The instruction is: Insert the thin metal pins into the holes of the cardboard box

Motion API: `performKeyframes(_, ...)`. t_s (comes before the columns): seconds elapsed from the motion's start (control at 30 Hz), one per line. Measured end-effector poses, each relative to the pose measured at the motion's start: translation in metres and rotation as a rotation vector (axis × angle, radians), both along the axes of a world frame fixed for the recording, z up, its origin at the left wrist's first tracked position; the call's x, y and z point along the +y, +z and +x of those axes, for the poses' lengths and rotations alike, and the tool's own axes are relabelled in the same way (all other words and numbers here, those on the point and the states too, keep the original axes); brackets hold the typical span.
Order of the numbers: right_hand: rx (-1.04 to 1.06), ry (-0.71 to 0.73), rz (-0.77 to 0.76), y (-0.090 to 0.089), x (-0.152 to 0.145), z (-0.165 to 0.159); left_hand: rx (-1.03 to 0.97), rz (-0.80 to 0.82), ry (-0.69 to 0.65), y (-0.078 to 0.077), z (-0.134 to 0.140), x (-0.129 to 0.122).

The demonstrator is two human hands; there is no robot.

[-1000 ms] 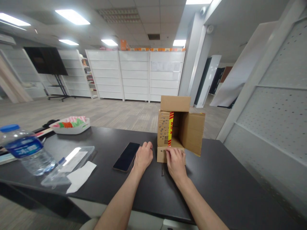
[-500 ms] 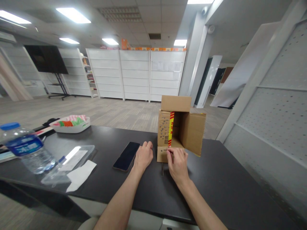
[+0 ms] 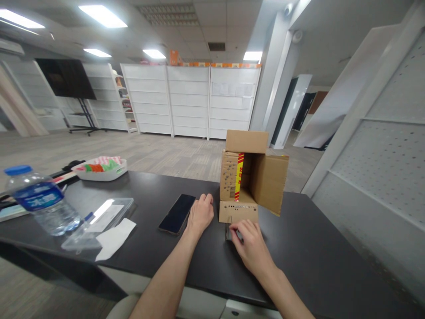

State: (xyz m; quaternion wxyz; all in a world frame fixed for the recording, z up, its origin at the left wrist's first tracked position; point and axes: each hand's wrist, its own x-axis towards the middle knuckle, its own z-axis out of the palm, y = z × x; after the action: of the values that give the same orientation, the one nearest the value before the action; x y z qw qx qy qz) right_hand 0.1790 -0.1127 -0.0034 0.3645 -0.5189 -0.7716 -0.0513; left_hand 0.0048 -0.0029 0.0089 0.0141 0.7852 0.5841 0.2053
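Observation:
An open cardboard box (image 3: 229, 170) stands on the black table, its inside facing me. Its lower front flap (image 3: 238, 213) hangs down and carries a row of small dark dots and holes. My right hand (image 3: 249, 243) is in front of this flap, thumb and fingers pinched on a thin metal pin-like piece (image 3: 231, 219) pointing up. Beside those fingertips, thin metal rods (image 3: 227, 232) lie on the table. My left hand (image 3: 201, 215) rests left of the box with curled fingers, against the right edge of a black phone (image 3: 177, 213); whatever it may hold is hidden.
At the left are a water bottle (image 3: 44, 201), a clear plastic case (image 3: 111, 215), a piece of white paper (image 3: 116, 239) and a white basket (image 3: 102, 175) with colourful contents. The box's right flap (image 3: 270, 184) sticks out sideways. A perforated white panel (image 3: 381, 159) rises at the right.
My right hand has moved down from the box's lower flap towards the table, uncovering the flap's dots. A thin piece now shows at its fingertips. My left hand stays beside the phone.

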Motion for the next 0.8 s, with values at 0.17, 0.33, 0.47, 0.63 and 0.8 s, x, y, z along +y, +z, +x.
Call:
performKeyframes(0.17, -0.011, 0.084, -0.035, -0.003, -0.0102, -0.0013, 0.006, 0.012, -0.008, -0.0008, -0.0005, 0.0008)
performKeyframes(0.33, -0.011, 0.119, -0.073, -0.0049, -0.0103, -0.0031, 0.014, 0.002, -0.003, -0.0011, -0.0007, 0.001)
performKeyframes(0.47, -0.02, 0.123, -0.103, -0.0057, -0.01, -0.0038, 0.018, 0.03, -0.009, -0.0025, -0.0008, 0.0013)
performKeyframes(0.63, -0.034, 0.119, -0.169, -0.0051, -0.0106, -0.0041, 0.015, 0.033, -0.008, -0.0038, -0.0011, 0.0015)
performKeyframes(0.8, -0.043, 0.115, -0.208, -0.0043, -0.0109, -0.0044, 0.012, 0.029, -0.013, -0.0029, -0.001, 0.0012)
